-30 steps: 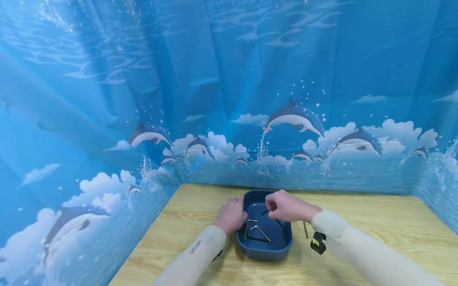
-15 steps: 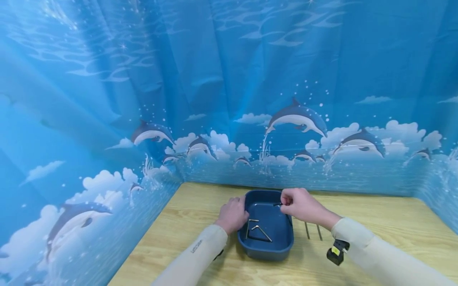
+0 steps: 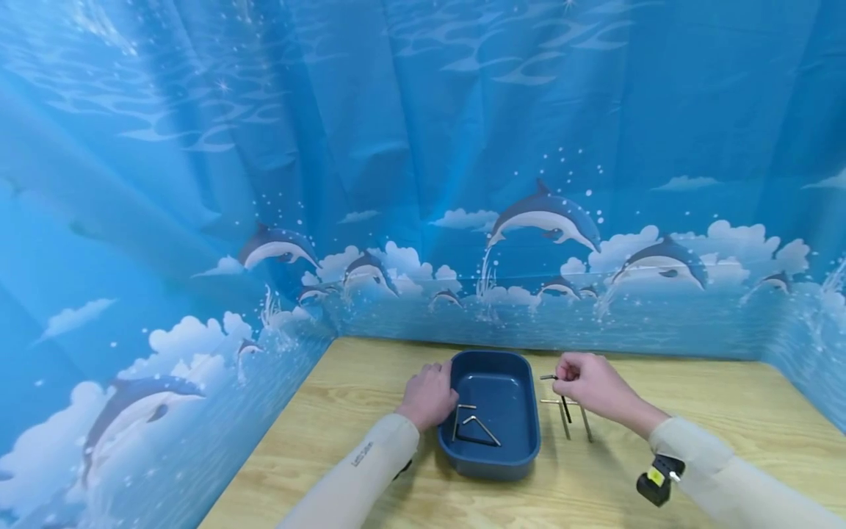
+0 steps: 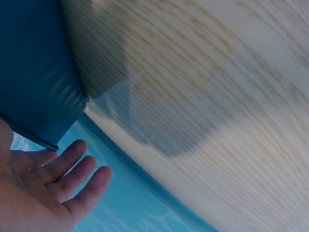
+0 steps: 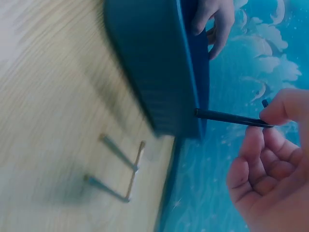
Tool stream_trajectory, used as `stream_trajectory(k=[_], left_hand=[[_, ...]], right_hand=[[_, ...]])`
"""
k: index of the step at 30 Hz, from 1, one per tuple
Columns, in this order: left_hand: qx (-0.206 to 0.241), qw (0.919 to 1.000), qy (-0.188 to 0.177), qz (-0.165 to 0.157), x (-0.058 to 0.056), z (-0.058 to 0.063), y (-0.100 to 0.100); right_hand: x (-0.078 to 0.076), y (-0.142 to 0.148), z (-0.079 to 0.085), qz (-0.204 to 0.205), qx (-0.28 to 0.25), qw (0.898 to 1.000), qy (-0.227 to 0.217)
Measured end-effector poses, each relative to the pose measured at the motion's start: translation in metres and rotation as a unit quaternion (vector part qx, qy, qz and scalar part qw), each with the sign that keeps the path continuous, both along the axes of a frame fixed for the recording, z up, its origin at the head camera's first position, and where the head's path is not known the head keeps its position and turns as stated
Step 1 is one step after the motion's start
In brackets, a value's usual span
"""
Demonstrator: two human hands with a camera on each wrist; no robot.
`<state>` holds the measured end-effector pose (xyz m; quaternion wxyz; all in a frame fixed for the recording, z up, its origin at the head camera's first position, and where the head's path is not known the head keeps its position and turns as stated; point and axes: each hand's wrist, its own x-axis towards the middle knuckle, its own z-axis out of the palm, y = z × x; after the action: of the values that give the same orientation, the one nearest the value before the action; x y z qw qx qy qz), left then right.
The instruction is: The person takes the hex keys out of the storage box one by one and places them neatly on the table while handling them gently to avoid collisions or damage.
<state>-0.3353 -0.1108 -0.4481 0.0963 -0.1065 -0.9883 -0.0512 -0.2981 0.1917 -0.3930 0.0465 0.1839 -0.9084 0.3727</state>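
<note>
Between thumb and fingertips, my right hand pinches a black hex key, its long arm pointing toward the tub in the right wrist view. This hand is just right of the dark blue tub, above the table. At the tub's left side, my left hand grips the rim; in the left wrist view its outer fingers spread loosely outside the wall. Inside the tub lie a brassy hex key and others, one of them black. Two metallic hex keys lie side by side on the table, right of the tub.
The tub stands on a light wood-grain table. A blue dolphin-print curtain borders the table at the back and sides. A black device with a yellow mark is strapped at the right wrist.
My right hand has lifted the black hex key out of the tub and moved right, over the table beside it. The left hand stays on the rim.
</note>
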Motion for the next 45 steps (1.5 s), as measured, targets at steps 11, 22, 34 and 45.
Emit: stream_trajectory(k=[11,22,34,45], left_hand=[[-0.013,0.9999,0.002,0.000,0.002,0.003,0.000],[-0.012,0.9999,-0.003,0.008,0.003,0.004,0.001],[-0.021,0.9997,0.003,0.009,0.005,0.006,0.003],[-0.015,0.9999,0.003,0.006,0.005,0.004,0.001]], right_hand=[[0.000,0.029,-0.021,-0.049,-0.007,0.997,-0.058],[-0.001,0.051,-0.042,-0.072,0.003,0.993,-0.092],[-0.015,0.066,-0.068,-0.106,0.016,0.987,-0.123],[-0.019,0.069,-0.078,-0.115,0.060,0.985,-0.112]])
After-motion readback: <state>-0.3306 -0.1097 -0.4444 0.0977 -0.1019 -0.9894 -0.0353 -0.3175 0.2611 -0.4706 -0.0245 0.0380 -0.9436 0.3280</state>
